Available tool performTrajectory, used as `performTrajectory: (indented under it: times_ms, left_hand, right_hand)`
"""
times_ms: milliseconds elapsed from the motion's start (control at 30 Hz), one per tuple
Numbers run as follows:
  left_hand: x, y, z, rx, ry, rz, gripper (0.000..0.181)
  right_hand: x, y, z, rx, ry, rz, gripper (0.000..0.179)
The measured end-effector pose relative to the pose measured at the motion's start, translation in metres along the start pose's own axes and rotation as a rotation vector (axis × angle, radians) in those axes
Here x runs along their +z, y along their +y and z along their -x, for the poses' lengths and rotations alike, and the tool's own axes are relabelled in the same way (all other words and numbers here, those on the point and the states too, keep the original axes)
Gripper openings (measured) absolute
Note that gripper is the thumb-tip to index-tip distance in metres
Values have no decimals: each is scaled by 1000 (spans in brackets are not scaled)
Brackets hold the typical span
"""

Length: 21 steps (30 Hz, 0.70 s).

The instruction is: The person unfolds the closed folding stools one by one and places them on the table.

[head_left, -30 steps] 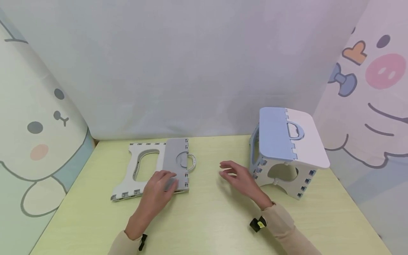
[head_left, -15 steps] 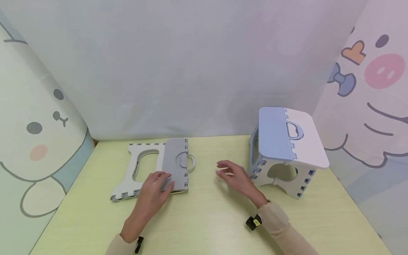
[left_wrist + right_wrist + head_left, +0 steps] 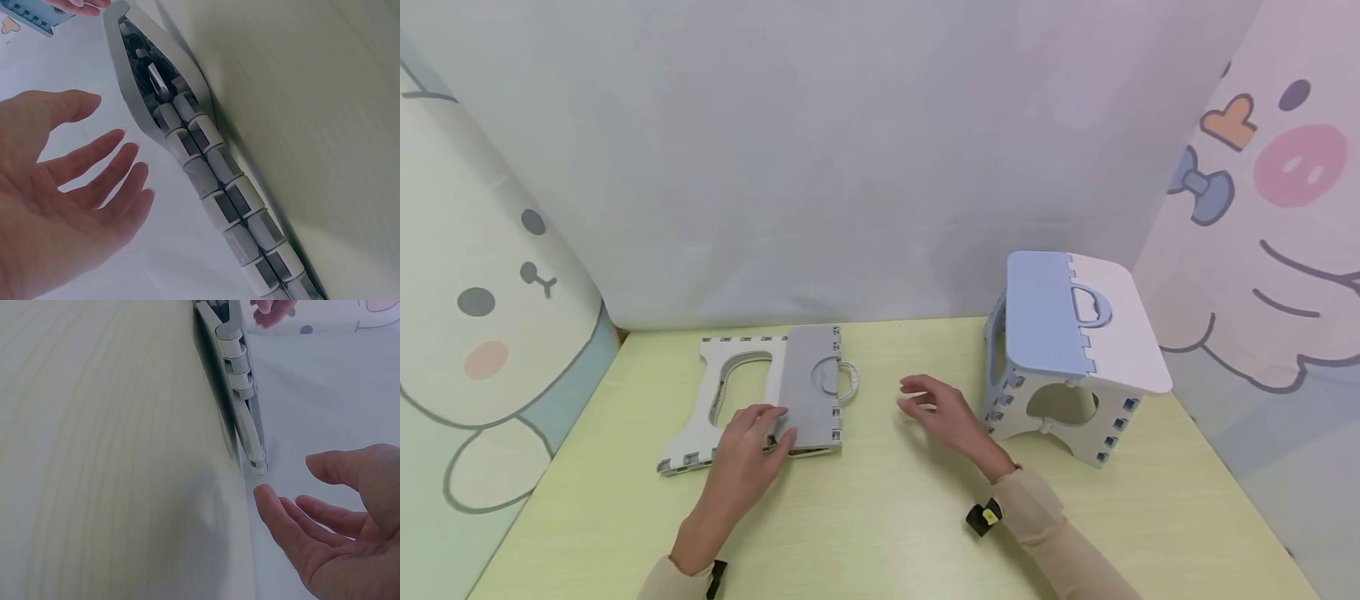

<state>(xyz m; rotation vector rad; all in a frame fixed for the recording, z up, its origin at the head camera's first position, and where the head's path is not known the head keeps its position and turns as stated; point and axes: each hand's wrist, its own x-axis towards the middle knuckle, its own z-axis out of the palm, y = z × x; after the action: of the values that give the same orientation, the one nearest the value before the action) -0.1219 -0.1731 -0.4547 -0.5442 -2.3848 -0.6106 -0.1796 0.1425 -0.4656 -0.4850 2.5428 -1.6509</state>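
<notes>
A folded grey-and-white step stool lies flat on the table at left, its small carry handle pointing right. My left hand hovers over its near edge with loosely bent fingers. In the left wrist view a gap separates those fingers from the hinged edge of the folded stool. Held over the table between the two stools, my right hand has thumb and fingers spread apart, nothing between them. A blue-and-white step stool stands unfolded to its right, seat up, with a blue handle.
The pale yellow table ends at a white curtain along the back. Cartoon-printed panels rise at both sides. A black wrist strap piece hangs beside the right sleeve.
My left hand has drawn slightly left and toward me, uncovering more of the grey panel. The right hand has drifted a little left. Both stools stay in place.
</notes>
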Motion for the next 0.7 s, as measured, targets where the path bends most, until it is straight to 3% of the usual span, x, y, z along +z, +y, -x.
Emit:
performTrajectory:
  times_ms: [700]
  left_hand:
    - [-10, -16, 7, -37, -3, -13, 35]
  right_hand:
    - [8, -1, -11, 14, 9, -14, 38]
